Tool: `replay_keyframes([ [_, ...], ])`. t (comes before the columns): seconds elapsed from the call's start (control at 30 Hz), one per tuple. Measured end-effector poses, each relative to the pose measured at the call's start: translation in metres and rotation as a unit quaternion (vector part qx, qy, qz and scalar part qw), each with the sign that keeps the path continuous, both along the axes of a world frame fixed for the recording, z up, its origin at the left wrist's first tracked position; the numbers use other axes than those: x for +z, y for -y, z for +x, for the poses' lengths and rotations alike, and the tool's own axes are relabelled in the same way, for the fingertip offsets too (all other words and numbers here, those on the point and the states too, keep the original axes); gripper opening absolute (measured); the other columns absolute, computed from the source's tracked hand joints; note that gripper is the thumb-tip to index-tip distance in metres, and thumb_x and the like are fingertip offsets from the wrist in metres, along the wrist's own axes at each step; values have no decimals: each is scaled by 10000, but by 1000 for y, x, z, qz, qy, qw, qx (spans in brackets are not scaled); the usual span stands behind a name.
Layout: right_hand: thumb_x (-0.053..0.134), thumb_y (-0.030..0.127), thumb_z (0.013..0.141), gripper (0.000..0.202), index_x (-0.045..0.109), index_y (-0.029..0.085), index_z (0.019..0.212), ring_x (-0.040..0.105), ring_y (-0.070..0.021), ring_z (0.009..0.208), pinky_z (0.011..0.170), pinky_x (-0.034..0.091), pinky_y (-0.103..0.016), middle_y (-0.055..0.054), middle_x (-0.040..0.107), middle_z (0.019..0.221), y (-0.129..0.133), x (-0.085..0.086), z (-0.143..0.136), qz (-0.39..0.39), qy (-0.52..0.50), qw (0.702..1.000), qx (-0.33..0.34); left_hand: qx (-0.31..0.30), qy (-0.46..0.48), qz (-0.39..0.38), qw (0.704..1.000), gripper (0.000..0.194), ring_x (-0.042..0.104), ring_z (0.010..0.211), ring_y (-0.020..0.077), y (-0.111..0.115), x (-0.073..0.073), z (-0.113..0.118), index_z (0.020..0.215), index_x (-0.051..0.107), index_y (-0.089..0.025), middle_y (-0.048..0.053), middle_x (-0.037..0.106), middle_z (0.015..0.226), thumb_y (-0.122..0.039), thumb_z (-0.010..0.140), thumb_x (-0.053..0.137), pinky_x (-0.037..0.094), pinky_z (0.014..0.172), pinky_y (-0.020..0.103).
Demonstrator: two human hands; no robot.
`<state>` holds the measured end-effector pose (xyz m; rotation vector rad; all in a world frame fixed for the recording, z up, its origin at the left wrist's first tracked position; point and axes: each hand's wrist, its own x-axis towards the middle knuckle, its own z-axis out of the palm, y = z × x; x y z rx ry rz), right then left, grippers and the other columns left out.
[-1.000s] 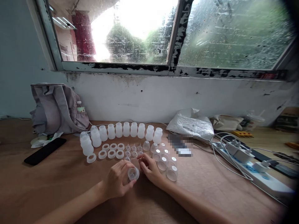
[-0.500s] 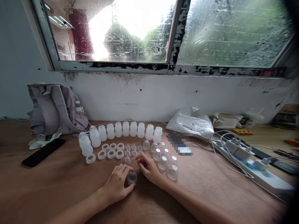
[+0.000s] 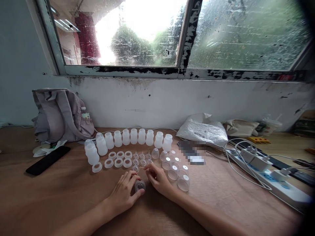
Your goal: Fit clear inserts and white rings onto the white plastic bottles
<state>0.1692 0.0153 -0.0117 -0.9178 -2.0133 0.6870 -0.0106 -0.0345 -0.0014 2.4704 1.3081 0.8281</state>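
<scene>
Toward the near edge of the desk (image 3: pixel 61 193), about center: clear round part (image 3: pixel 139 186), left hand (image 3: pixel 125 193) grasping it, thumb on one side, fingers on the other. Part looks to rest on the desk; can't tell for sure. Right hand (image 3: pixel 158 180) just beside it, loosely curled, fingertips near the clear teats (image 3: pixel 135 162); can't tell if they touch or hold one. Beyond the hands: teats in small rows, white rings (image 3: pixel 118 166) to their left, clear domes (image 3: pixel 173 175) to their right. Ten white bottles (image 3: pixel 134 137) arc near the back edge, two leftmost with clear tops (image 3: pixel 90 143). Back left corner: gray backpack (image 3: pixel 55 114), black slab (image 3: pixel 49 160) in front of it. Silver bag (image 3: pixel 203 131) right of the bottles. Toward the right edge: white power strip (image 3: pixel 286 189), chargers (image 3: pixel 262 164) plugged in.
</scene>
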Motion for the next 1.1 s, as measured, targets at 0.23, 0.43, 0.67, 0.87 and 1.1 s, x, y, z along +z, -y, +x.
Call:
replay_keyframes([
  [0.23, 413, 112, 746, 192, 480, 187, 910, 429, -109, 577, 536, 362, -220, -13, 478, 717, 8, 0, 4, 77, 26, 996, 34, 8, 177, -130, 975, 168, 502, 702, 131, -4, 5, 1, 785, 531, -195, 2, 550, 733, -307, 833, 415, 415, 659, 250],
  [0.43, 453, 124, 730, 296, 456, 197, 1017, 477, -123, 662, 598, 411, -235, -48, 509, 859, 19, 7, -2, 74, 43, 992, 89, -7, 368, -268, 890, 261, 476, 500, 92, -18, -8, 1, 786, 470, -164, -22, 514, 606, -422, 810, 432, 399, 478, 205],
  [0.67, 485, 202, 760, 138, 480, 185, 897, 455, -105, 601, 544, 377, -213, -5, 516, 735, 22, 9, -19, 2, 1, 1000, 30, -15, 445, -362, 819, 318, 509, 478, 100, -22, -11, 6, 830, 459, -159, -11, 540, 607, -473, 782, 449, 413, 460, 212],
  [0.87, 456, 176, 765, 26, 440, 180, 745, 404, -100, 587, 541, 341, -214, 21, 459, 672, 14, 9, -15, -67, -63, 995, -48, 34, 467, -308, 828, 342, 540, 840, 171, -17, -6, 7, 999, 484, -183, 67, 530, 985, -446, 783, 452, 469, 646, 262],
  [1.1, 457, 163, 743, 86, 375, 191, 746, 385, -94, 588, 526, 323, -207, 36, 419, 682, 8, -1, -16, -116, -106, 987, -29, -53, 386, -296, 872, 234, 509, 864, 159, -10, 1, 4, 1008, 490, -198, 21, 565, 897, -257, 790, 430, 389, 792, 282],
])
